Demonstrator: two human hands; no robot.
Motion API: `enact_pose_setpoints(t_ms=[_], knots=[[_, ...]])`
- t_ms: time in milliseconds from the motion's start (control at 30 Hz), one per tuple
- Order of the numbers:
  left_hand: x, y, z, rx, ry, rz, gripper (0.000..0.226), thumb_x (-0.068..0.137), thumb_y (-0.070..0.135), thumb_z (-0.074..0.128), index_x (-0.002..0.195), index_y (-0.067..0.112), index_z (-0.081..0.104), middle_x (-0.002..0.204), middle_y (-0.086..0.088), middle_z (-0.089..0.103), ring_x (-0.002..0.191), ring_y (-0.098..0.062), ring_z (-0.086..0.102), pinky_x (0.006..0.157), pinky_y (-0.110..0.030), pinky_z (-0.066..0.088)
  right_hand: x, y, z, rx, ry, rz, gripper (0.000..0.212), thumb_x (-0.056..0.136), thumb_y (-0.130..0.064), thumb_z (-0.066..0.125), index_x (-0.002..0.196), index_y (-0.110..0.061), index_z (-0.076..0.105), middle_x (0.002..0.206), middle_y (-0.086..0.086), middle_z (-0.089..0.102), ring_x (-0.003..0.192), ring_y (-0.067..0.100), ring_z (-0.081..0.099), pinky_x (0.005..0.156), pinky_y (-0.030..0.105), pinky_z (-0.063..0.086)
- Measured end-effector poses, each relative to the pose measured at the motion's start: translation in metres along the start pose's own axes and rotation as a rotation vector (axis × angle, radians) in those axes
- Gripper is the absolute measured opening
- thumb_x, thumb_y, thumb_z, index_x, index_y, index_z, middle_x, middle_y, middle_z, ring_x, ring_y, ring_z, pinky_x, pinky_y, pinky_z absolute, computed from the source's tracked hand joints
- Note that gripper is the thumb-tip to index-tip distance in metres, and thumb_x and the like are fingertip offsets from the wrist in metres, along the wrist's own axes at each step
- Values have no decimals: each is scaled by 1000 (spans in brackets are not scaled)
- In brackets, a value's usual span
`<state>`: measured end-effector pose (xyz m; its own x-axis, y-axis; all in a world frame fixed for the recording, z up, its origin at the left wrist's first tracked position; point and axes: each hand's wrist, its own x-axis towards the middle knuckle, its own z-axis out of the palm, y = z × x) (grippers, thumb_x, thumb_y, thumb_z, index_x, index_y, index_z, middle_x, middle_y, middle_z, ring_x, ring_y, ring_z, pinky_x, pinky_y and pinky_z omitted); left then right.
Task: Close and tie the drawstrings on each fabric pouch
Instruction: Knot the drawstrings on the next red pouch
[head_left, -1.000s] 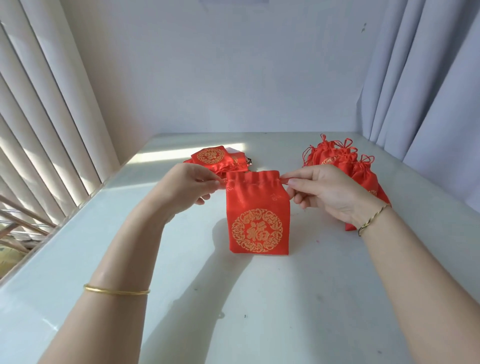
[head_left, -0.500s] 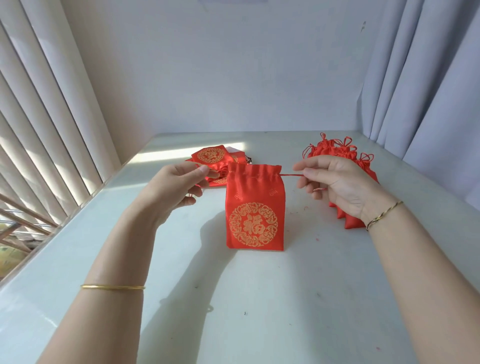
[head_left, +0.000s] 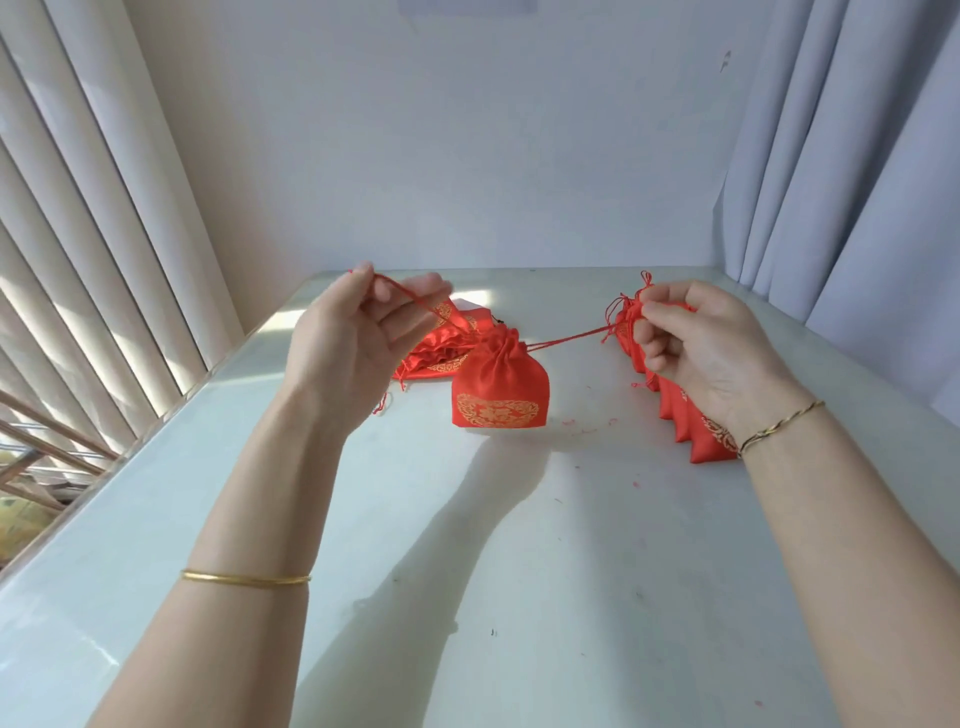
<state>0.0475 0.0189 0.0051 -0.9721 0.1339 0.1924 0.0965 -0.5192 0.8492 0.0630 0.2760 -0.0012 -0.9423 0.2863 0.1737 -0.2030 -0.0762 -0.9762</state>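
A red fabric pouch (head_left: 500, 391) with a gold round emblem sits on the white table (head_left: 519, 545), its mouth gathered tight. Thin red drawstrings run out of it to both sides. My left hand (head_left: 353, 343) pinches the left drawstring (head_left: 415, 301), raised above and left of the pouch. My right hand (head_left: 696, 343) pinches the right drawstring (head_left: 571, 340), pulled taut to the right.
A few flat red pouches (head_left: 441, 358) lie behind my left hand. A row of tied red pouches (head_left: 685, 421) lies under my right hand. Vertical blinds stand on the left, a curtain on the right, a wall behind the table.
Both hands moved apart and upward, drawing the strings out. The pouch mouth went from wide and pleated to gathered tight, and the pouch now leans back on the table.
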Motion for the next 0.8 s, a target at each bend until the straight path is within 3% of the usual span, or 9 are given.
enact_pose_setpoints(t_ms=[67,133,200,300,367,433,533,667,800], knots=[[-4,3,14,72,-91,-18,30,99,18,36,74,12,50,66,-2,57,65,-16,64,73,-32,57,-7,-10,9,61,-73,-60,18,92,-2,49,82,-16,53,48,-3,58,46,12,45,44,18,37],[-10,0,28,274,-158,-13,18,95,12,47,83,7,60,66,-3,48,53,-12,52,57,-25,52,-17,-20,20,67,-164,-126,15,92,-4,49,86,-17,54,53,-3,61,49,10,49,48,18,40],[-12,-3,33,480,-235,-23,10,86,11,61,91,3,66,68,-6,52,58,-13,49,57,-22,48,-26,-28,31,21,-239,-202,14,92,-6,50,87,-18,56,57,-4,63,55,9,54,52,17,42],[-15,-5,36,748,-362,-68,32,73,21,72,102,9,69,91,-20,62,74,-20,48,60,-20,43,-37,-34,45,-17,-328,-286,13,92,-7,52,89,-19,57,61,-5,65,64,9,58,58,16,44],[-18,-4,41,838,-414,-38,22,77,19,75,98,12,70,83,-16,59,68,-18,45,56,-19,40,-40,-34,50,-19,-363,-304,12,92,-7,53,89,-18,57,63,-4,65,66,9,59,60,17,46],[-21,-4,46,829,-414,-13,2,82,16,68,82,15,71,66,-4,52,57,-14,40,53,-20,36,-41,-32,52,-18,-374,-303,11,92,-7,53,90,-17,57,64,-4,65,67,10,60,63,20,47],[-22,-5,48,810,-378,14,19,86,15,64,67,19,69,57,1,49,51,-11,38,48,-19,35,-41,-29,52,21,-375,-262,9,93,-9,51,90,-15,57,67,-1,67,67,13,62,63,24,49],[-22,-4,49,715,-300,12,20,91,11,57,73,11,67,50,8,52,48,-8,40,46,-16,35,-36,-26,49,-19,-306,-112,10,91,-10,49,95,-14,56,84,5,70,73,19,63,63,30,50],[-19,-1,46,659,-240,12,23,91,11,57,71,11,68,53,3,54,49,-10,42,46,-16,38,-36,-23,44,-180,-480,-23,14,87,-8,53,90,-13,65,82,5,69,72,17,64,67,30,50]])
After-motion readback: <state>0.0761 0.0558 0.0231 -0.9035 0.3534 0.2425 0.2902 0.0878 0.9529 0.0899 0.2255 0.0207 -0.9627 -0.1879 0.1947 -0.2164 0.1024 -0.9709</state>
